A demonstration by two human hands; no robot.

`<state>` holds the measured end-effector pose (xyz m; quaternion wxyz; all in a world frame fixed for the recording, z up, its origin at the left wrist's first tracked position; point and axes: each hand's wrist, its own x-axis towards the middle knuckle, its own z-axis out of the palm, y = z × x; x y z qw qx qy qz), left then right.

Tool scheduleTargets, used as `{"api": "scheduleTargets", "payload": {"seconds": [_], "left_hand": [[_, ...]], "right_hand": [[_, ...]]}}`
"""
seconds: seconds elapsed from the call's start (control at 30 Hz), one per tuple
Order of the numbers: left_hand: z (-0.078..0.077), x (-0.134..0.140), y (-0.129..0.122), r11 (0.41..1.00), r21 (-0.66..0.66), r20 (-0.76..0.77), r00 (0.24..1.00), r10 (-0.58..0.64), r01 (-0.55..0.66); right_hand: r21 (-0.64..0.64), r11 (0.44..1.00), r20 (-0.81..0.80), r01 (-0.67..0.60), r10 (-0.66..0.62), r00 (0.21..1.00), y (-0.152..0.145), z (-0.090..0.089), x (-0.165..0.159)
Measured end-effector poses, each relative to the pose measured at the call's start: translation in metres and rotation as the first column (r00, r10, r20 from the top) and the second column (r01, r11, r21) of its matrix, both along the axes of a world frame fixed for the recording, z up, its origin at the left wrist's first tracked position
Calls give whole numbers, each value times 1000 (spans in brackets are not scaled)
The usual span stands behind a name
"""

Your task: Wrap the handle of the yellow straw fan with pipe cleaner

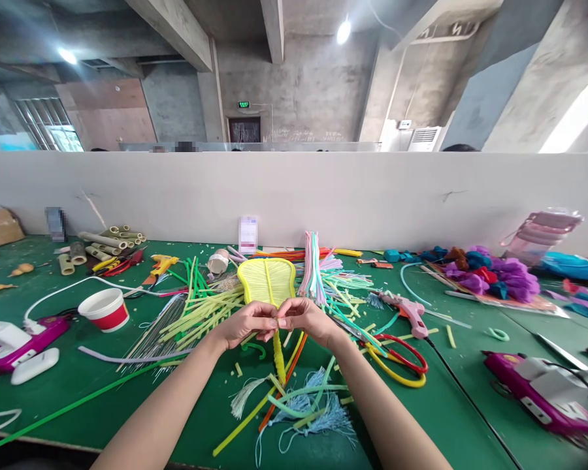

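A yellow hand fan [257, 284] stands in front of me, its rounded face outlined by a thick fuzzy rim with a rib down the middle. Its wrapped yellow handle [279, 358] runs down below my hands. At the neck, where face meets handle, my left hand [245, 324] is closed in a pinch. Right beside it my right hand [308, 320] pinches at the same spot, the fingertips of both hands meeting. Any small piece between the fingertips is hidden. Yellow and orange pipe cleaners [245, 422] and pale blue tassels [323, 408] lie beneath.
Pale yellow stems [200, 313] and thin wires [154, 333] lie left, near a paper cup [105, 309]. Red-and-yellow-handled scissors [406, 358] and a pink glue gun [411, 313] with a trailing cord lie right. Power strips [534, 398] flank the table; a white partition [294, 189] stands behind.
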<state>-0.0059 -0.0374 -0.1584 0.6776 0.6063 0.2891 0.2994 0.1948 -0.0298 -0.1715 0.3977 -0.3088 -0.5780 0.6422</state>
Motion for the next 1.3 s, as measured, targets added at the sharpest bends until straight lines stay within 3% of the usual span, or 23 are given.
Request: {"api": "scheduleTargets", "payload": {"seconds": [0.13, 0.3, 0.5, 0.73, 0.87, 1.03, 1.3], "left_hand": [[0, 7, -1, 991, 25, 38, 991, 130, -131], [-5, 15, 4, 924, 116, 68, 931, 359, -365], [-8, 19, 7, 838, 187, 70, 858, 509, -512], [-13, 19, 8, 813, 223, 58, 840, 539, -537], [-13, 19, 7, 812, 261, 50, 847, 529, -522], [-11, 18, 5, 798, 344, 33, 855, 517, -496], [-10, 14, 5, 741, 494, -12, 848, 529, -455]], "right_hand": [[22, 990, -22, 140, -140, 990, 2, 1, -5], [120, 918, -27, 377, -377, 926, 6, -2, -15], [303, 827, 3, 474, -498, 867, -1, -3, -25], [485, 696, 17, 530, -613, 790, -11, 1, -33], [528, 652, 21, 544, -651, 759, -10, -1, -31], [541, 654, 44, 529, -650, 759, -8, -3, -29], [518, 706, 112, 483, -615, 780, -3, -5, -27]]}}
